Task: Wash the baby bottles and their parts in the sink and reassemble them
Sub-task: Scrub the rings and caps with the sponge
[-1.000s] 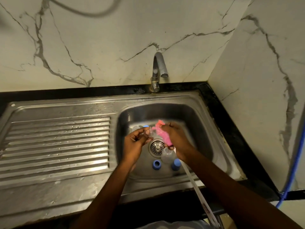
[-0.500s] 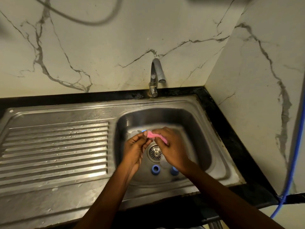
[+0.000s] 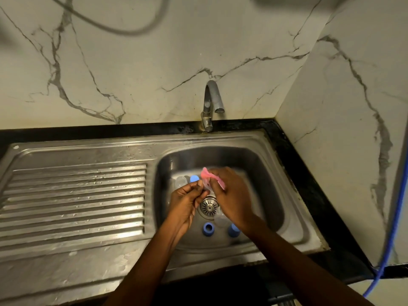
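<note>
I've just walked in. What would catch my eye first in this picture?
Two bare hands meet over the middle of the steel sink: the right hand grips a bright pink sponge next to a small part, too blurred to name, pinched by the left hand. Below them, two blue rings lie on the basin floor, just in front of the drain.

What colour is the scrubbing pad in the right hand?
Pink, seen best in the head view: a soft pink scrubbing pad.

Veined marble wall (image 3: 154, 69) at back; blue hose (image 3: 398, 217) down the right; grey cable (image 3: 123, 32) overhead.
</note>
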